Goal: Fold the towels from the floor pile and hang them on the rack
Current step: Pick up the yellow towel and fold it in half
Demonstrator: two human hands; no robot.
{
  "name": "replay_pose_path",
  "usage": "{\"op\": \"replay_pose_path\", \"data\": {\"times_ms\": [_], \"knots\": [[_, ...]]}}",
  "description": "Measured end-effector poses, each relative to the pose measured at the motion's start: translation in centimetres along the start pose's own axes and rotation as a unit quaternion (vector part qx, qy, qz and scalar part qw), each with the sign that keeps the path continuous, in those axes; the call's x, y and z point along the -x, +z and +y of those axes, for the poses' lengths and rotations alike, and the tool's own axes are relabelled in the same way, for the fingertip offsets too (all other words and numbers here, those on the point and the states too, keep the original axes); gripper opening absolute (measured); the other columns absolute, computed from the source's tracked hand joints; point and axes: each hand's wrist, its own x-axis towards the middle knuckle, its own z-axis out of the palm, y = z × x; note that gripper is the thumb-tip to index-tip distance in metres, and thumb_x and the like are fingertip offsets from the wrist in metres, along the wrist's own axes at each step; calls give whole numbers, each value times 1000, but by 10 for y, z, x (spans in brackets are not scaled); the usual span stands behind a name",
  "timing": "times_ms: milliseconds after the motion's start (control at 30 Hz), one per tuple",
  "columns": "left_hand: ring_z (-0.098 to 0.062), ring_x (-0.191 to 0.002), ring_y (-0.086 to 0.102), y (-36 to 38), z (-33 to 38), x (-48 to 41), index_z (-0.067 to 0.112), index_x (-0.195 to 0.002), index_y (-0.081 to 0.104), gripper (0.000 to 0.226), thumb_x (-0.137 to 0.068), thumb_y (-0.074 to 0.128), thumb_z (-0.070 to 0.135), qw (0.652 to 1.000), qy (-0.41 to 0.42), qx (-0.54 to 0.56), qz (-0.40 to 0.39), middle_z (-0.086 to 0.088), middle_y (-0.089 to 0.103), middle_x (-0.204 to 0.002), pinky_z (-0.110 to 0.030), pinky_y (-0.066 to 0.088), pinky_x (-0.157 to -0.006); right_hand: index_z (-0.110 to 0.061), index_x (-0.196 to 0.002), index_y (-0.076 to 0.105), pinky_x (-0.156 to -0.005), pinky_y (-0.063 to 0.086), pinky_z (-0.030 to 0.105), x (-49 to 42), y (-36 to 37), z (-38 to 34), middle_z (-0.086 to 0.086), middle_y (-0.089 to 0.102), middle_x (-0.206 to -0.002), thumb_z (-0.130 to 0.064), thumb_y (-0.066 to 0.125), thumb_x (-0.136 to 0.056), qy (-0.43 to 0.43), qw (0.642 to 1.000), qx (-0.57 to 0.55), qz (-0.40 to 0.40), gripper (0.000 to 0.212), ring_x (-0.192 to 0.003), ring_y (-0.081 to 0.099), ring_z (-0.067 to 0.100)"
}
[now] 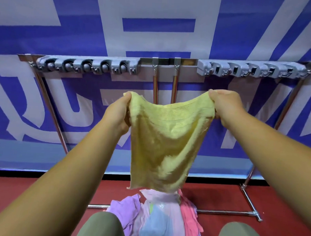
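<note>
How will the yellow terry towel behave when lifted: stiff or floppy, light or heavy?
Probably floppy: the yellow terry towel sags between the left hand and right hand. Likely light, since two corner grips carry it whole.

Lighting was bright, even and diffuse, shadows were soft and faint, mild glare showed on the chrome rack (164,60) rail, straight lines bowed toward the frame edges, the floor pile (157,223) was blurred, the yellow towel (164,136) weave was slightly smeared.
</note>
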Motion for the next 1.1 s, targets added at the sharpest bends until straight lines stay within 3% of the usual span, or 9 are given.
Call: {"op": "replay_pose_path", "data": {"times_ms": [67,167,300,433,567,667,800,967,1100], "knots": [[-27,-104,79,11,13,2,5,-118,75,35,-105,64,35,1000,19,-19,-9,-6,82,-106,-43,62,-95,-18,-101,77,-68,65,41,-2,5,-12,11,79,-101,-28,73,-97,24,999,-39,-14,11,-84,78,25],[-16,-60,70,26,31,3,10,-103,77,24,-98,71,33,996,48,-75,28,-3,74,-76,-30,60,-59,-9,-111,73,-67,66,47,1,12,-30,16,78,-103,-21,65,-103,38,993,-104,-44,16,-81,80,28],[-38,-89,80,50,38,12,7,-95,79,31,-88,67,34,983,98,-157,11,-20,80,-97,-55,66,-82,-7,-99,74,-75,67,51,17,26,-54,17,80,-98,-5,56,-100,29,991,-81,-101,19,-81,81,29],[-48,-89,75,72,20,18,9,-88,78,47,-85,62,53,957,163,-238,-8,-25,76,-92,-66,63,-76,-6,-94,77,-79,66,53,39,44,-64,16,81,-91,-8,53,-100,-8,990,-6,-144,25,-80,80,32],[-22,-63,63,92,9,31,13,-79,76,40,-91,61,49,942,210,-263,2,-14,71,-69,-58,64,-71,-14,-92,78,-75,66,53,51,59,-57,14,79,-82,-27,51,-98,-94,976,147,-131,31,-73,78,36],[-17,-59,56,100,1,36,13,-72,75,38,-95,63,41,939,221,-262,15,-12,64,-61,-56,64,-69,-18,-89,78,-73,65,55,55,63,-50,8,77,-77,-36,46,-86,-117,970,170,-128,37,-81,76,36],[-4,-54,57,106,-6,37,19,-65,76,40,-102,63,31,932,231,-280,19,6,64,-53,-30,53,-60,-22,-85,80,-79,65,52,58,62,-47,3,77,-74,-38,49,-87,-118,972,161,-126,35,-82,76,30],[-5,-55,58,108,-11,37,20,-71,78,38,-104,63,30,918,260,-297,21,4,68,-59,-13,41,-50,-25,-94,82,-79,65,49,58,63,-49,1,78,-81,-31,53,-99,-112,979,137,-103,29,-83,76,27],[-3,-55,58,110,-15,42,21,-74,79,35,-104,61,24,916,271,-295,-12,1,71,-62,-15,44,-49,-26,-114,78,-87,64,50,60,66,-51,3,77,-94,-27,53,-102,-98,978,139,-120,28,-91,74,28]]}}
